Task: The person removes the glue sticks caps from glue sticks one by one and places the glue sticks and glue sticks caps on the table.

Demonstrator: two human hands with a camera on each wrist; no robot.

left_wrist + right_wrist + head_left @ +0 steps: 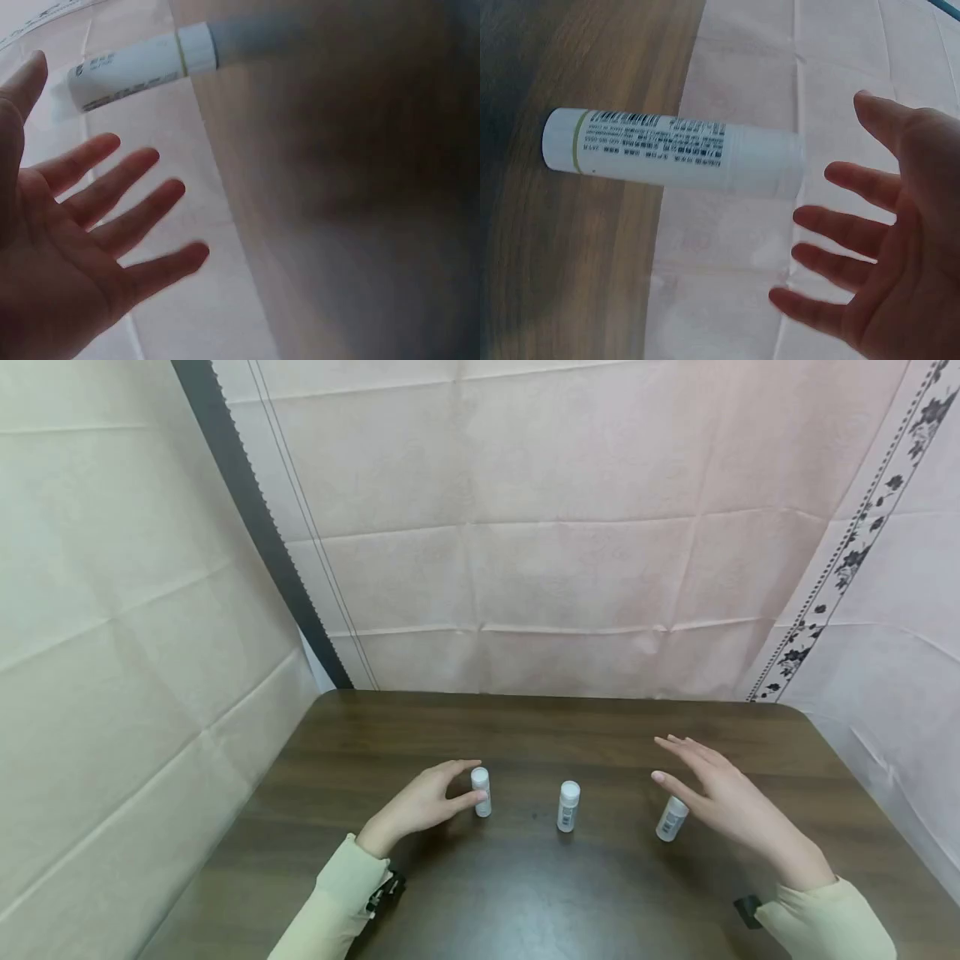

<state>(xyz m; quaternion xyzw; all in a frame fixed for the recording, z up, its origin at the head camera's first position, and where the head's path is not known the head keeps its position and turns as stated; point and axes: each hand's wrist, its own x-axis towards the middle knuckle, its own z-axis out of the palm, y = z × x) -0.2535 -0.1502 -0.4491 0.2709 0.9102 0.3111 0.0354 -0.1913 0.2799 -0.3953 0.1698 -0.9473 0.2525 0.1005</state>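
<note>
Three white tubes stand upright on the brown wooden worktop (525, 893), in a loose row which runs roughly along its far edge. The left tube (482, 806) is nearer to the left edge; the middle tube (568, 807) is about midway between the left and right edges; the right tube (671, 820) is toward the right edge. Beside the left tube is the left hand (420, 802), its thumb and fingers well apart and not closed on it; whether the thumb tip touches it, I cannot tell. Above and partly over the right tube, in the head view, is the right hand (720, 789), also with fingers spread and holding nothing. Behind the far edge hangs a pale creased cloth (570, 568), with a floral border (855, 556) beyond the far right corner.
</note>
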